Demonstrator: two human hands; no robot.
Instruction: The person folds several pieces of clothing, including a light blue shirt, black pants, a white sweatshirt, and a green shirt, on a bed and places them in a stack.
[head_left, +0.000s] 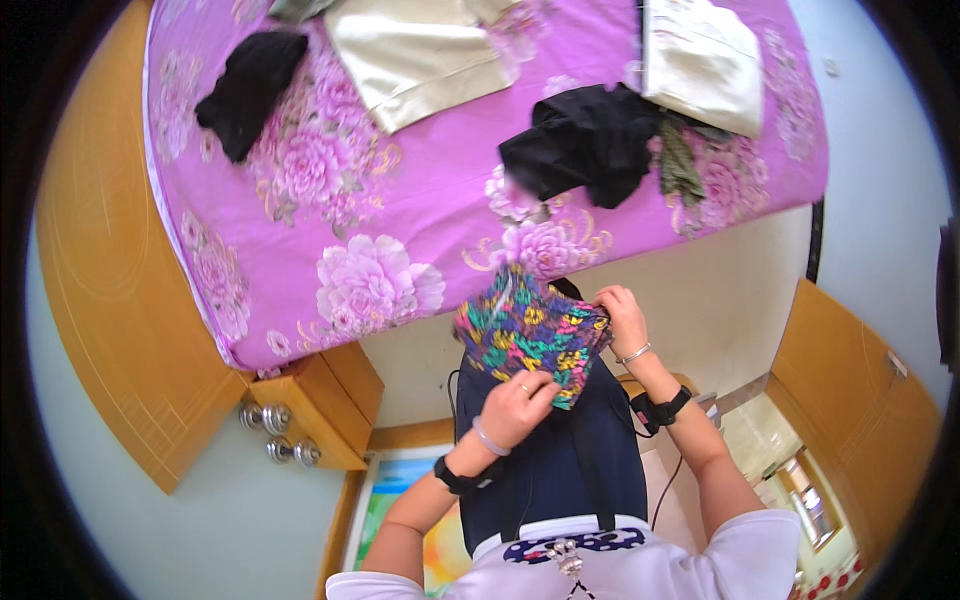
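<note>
A small multicoloured patterned cloth garment hangs spread out in front of my lap, just off the bed's near edge. My left hand pinches its lower edge, thumb and fingers together. At its upper right corner, my right hand grips the fabric. Part of the garment's far end is blurred against the bed cover. Dark trousers show beneath it.
On the pink floral bed cover lie a black garment, a cream garment, another black garment, a white folded garment and an olive cloth. Chrome dumbbells stand beside a wooden cabinet at left.
</note>
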